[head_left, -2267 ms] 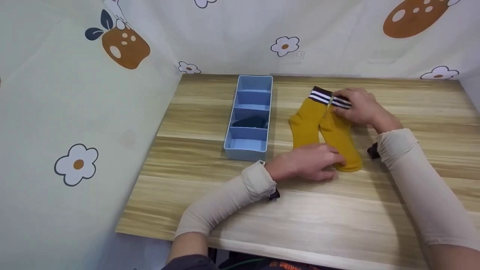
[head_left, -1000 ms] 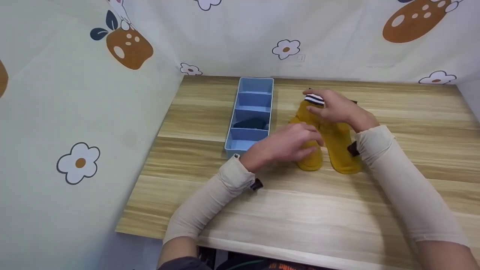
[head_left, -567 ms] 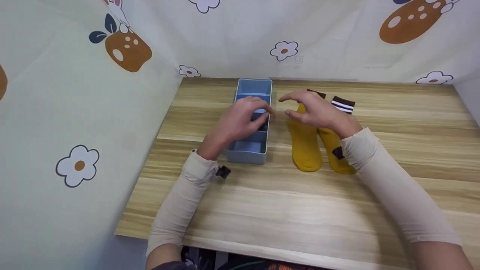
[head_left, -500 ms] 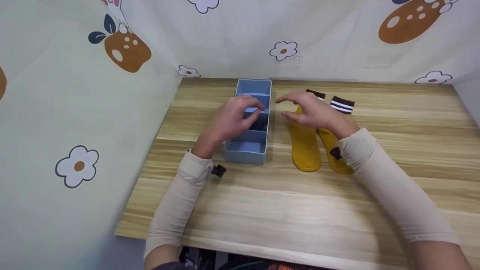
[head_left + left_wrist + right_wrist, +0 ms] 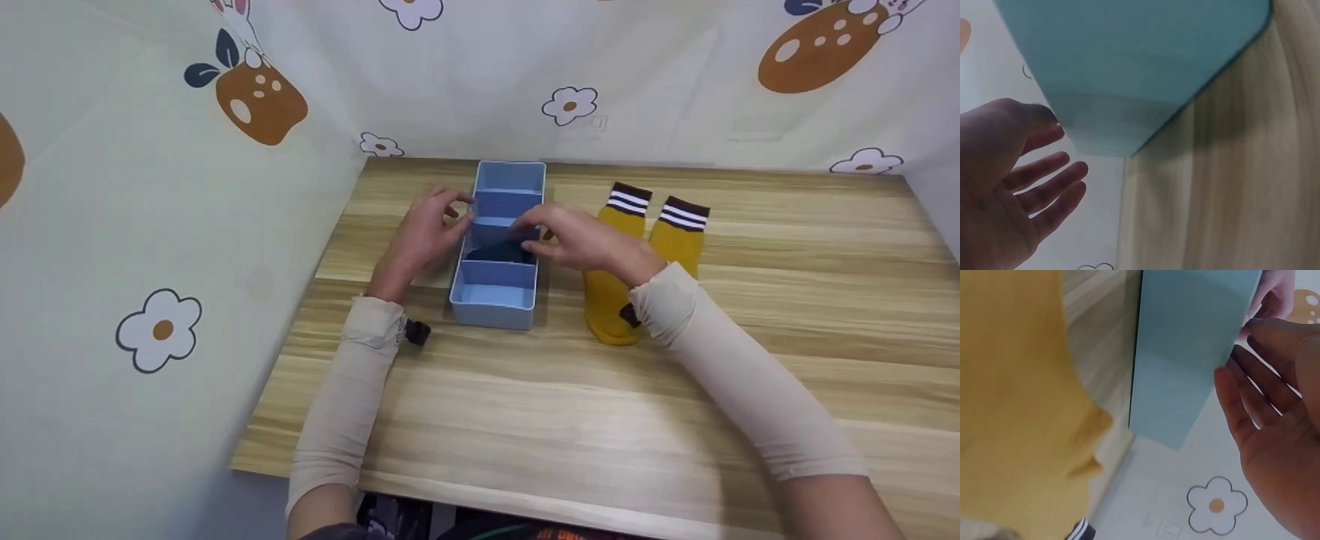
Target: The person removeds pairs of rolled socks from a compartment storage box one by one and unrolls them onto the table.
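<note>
A light-blue box (image 5: 492, 316) with several compartments in a row stands on the table, a dark folded cloth (image 5: 495, 253) in one of them. My left hand (image 5: 421, 234) is at the box's left rim; in the left wrist view its thumb comes up to the edge and the other fingers spread loosely. Over the right rim reaches my right hand (image 5: 583, 240), its thumb and fingers loosely bent above the compartment with the cloth. Two yellow socks with striped cuffs lie flat side by side: the left sock (image 5: 609, 319) and the right sock (image 5: 679, 244), both partly under my right forearm.
The wooden table (image 5: 525, 420) meets a patterned curtain (image 5: 465, 82) at the back and another patterned sheet at the left. The table's front edge runs close to the person's body. A small dark piece (image 5: 417, 332) sits at the left cuff.
Both hands have left the socks and moved left to the box, the left hand crossing over it to its far side. The socks now lie side by side, uncovered by the hands.
</note>
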The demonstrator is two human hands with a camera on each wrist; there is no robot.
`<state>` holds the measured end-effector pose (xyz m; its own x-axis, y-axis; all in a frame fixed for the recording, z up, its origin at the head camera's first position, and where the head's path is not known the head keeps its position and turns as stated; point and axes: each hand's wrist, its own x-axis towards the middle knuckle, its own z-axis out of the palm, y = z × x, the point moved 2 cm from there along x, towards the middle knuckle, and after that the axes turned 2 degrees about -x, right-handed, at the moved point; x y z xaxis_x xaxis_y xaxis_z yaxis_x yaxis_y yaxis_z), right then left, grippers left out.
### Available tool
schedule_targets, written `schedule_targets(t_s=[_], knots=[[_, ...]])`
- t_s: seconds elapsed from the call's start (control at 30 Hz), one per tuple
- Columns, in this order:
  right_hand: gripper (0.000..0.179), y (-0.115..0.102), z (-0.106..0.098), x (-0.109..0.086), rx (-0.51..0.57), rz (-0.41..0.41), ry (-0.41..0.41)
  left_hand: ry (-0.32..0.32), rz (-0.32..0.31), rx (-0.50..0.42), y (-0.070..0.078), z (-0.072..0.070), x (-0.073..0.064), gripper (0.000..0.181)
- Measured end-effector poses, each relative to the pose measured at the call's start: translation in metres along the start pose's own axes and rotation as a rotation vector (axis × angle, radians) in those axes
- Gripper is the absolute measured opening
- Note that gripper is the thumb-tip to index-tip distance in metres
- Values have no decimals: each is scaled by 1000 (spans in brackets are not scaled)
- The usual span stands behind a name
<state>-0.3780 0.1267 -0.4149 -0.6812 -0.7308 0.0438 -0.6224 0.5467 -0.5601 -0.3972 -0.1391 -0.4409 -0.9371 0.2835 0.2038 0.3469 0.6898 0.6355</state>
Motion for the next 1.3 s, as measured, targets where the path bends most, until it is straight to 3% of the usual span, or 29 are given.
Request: schedule_targets(t_s=[0.23, 0.6, 0.87, 1.07, 1.3], knots=[[31, -4, 7, 8, -59, 55, -55, -61, -11, -110, -10, 2, 0, 35], [38, -25, 8, 19, -172, 203, -66, -78, -82, -111, -15, 5, -1, 32], [42, -33, 4, 24, -292, 221, -77, -85, -47, -125, -16, 9, 1, 34], [40, -37, 2, 27, -255, 268, -150, -63, -37, -127, -16, 10, 2, 32], [37, -37, 3, 31, -232, 268, -221, -68, -40, -146, -20, 11, 2, 32]])
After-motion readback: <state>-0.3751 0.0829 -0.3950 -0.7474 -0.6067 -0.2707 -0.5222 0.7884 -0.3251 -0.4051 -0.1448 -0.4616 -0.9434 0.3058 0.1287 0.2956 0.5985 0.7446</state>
